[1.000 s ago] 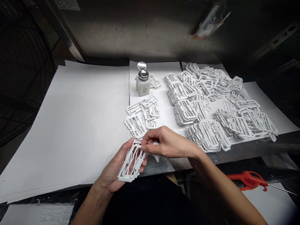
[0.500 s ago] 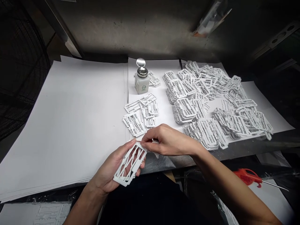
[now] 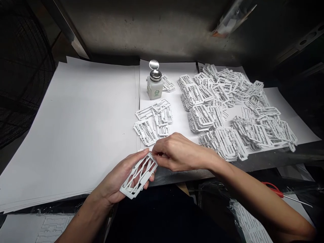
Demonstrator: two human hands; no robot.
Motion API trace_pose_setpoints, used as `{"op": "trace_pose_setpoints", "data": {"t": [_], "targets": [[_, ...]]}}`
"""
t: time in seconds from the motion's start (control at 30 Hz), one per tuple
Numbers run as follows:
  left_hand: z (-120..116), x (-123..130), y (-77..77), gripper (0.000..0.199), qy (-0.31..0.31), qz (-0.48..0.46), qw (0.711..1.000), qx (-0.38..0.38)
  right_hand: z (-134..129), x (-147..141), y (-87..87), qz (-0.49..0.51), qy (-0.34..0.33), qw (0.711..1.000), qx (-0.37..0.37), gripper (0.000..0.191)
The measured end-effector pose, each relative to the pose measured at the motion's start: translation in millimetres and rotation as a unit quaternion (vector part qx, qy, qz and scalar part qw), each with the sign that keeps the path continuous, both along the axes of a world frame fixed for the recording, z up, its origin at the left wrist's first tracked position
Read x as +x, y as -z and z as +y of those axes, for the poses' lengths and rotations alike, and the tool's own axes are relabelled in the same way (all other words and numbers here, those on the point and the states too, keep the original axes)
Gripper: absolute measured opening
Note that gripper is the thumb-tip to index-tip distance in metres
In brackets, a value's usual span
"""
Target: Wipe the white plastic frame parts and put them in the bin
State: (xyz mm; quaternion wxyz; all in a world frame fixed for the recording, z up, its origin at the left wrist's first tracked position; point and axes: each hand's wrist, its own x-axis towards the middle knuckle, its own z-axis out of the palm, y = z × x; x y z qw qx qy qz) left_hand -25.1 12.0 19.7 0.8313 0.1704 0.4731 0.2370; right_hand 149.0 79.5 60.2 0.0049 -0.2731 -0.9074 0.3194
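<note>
A white slotted plastic frame [image 3: 135, 192] lies tilted in my left hand [image 3: 118, 179], its crossing inner bars visible; it may be more than one layer. My left thumb rests along its upper left edge and the fingers curl beneath it. At the frame's upper right corner, my right hand [image 3: 177, 152] is closed in a pinch with the fingertips touching that end. Whether the pinch holds the frame's edge or some small piece is hidden by the fingers. Just beyond my hands sits a small group of similar white frames [image 3: 146, 132].
A pump bottle [image 3: 154, 88] with its metal lid raised stands behind the small group. Stacks of white frames [image 3: 201, 116] cover the right side. White paper sheets [image 3: 83, 118] line the bench. Below my right forearm lies a red-handled tool [image 3: 275, 189] with a metal shaft.
The view has shifted slightly. My right hand has turned a little and its fingers are curled tighter at the frame's upper corner. My left hand keeps its hold on the frame.
</note>
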Motion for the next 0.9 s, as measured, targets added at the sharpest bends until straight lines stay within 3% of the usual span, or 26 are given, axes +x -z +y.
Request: {"op": "trace_pose_setpoints", "data": {"t": [0.23,0.4,0.53,0.9], "targets": [[2,-1,1.1,0.032,-0.016,-0.044,0.999,-0.013,-3,10,14.1,0.085,0.048,0.995,-0.03,0.004],[2,1,3.0,0.032,-0.025,-0.074,0.997,-0.018,-2,17,11.7,0.099,0.071,0.99,-0.077,0.008],[2,3,3.1,0.032,-0.013,-0.066,0.998,-0.014,-1,15,8.0,0.085,0.049,0.989,-0.114,0.011],[4,7,-1.9,0.03,-0.019,-0.023,0.999,-0.016,4,10,-5.5,-0.004,-0.02,1.0,-0.021,0.015]]}}
